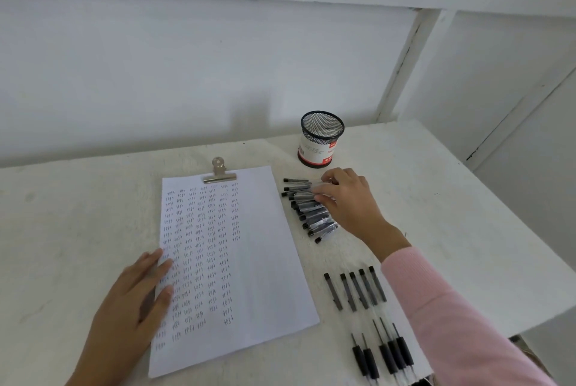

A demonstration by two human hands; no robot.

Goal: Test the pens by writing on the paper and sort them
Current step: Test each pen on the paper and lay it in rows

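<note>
A white sheet of paper point(249, 261) lies on a white table point(62, 214); a shiny silver clip point(219, 173) holds its top edge; rows of small dark handwritten words fill most of the sheet, but they are too small to read well.

The left hand point(131, 298) lies flat on the left side of the paper with its fingers straight and spread a little; it holds nothing; the arm is cut off at the bottom edge.

Just to the right of the paper is a pile of thin pens with black caps point(311, 214); they lie side by side with the caps pointing at the paper. The right hand point(349, 198) rests on the far end of this pile; its fingers bend down over the pens and look blurry, so I cannot tell if they pinch one or only touch them.

Nearer the person lies a row of five black pen caps point(355, 289); below them are open pens with black grips point(389, 354); a pink sleeve point(452, 323) hides part of them, and the bottom edge cuts them off.

A round black mesh cup with a white and red label point(321, 139) stands behind the pile; its inside is hard to see.
</note>
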